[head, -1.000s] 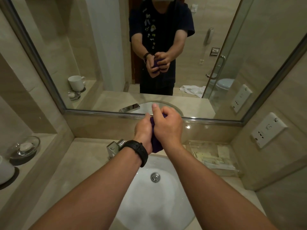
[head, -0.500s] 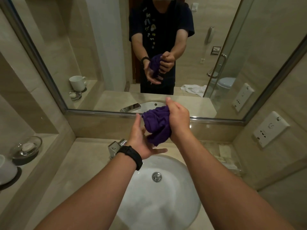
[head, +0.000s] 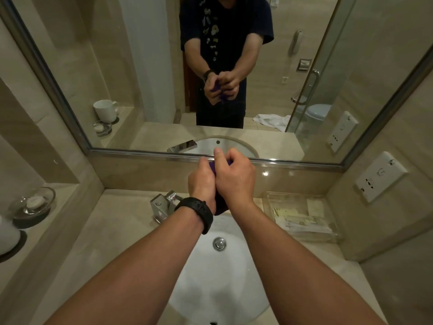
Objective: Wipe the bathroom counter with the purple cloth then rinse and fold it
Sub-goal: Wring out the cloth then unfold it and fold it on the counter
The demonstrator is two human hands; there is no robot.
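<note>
Purple cloth (head: 220, 208) is squeezed into a tight wad between both hands, held up over the back of the sink (head: 218, 292). Left hand (head: 201, 181) and right hand (head: 235, 181) are both curled hard round it, so only slivers of purple show at the top and under the wrists. Likely the wring-out after rinsing, with folding not yet done.

It should handle soft and limp, probably wet, so a bit heavy and drippy but not fragile. To fold it, best pinch two corners of one edge and let it hang open.

Sink has its drain (head: 219, 243) mid-basin. Clear tray (head: 293, 194) on the counter (head: 112, 231), right of the sink, holds flat paper packets (head: 302, 219). Glass dish (head: 50, 194) on the left ledge holds white soap (head: 34, 202). I can't see what's in the white mug (head: 7, 233).
</note>
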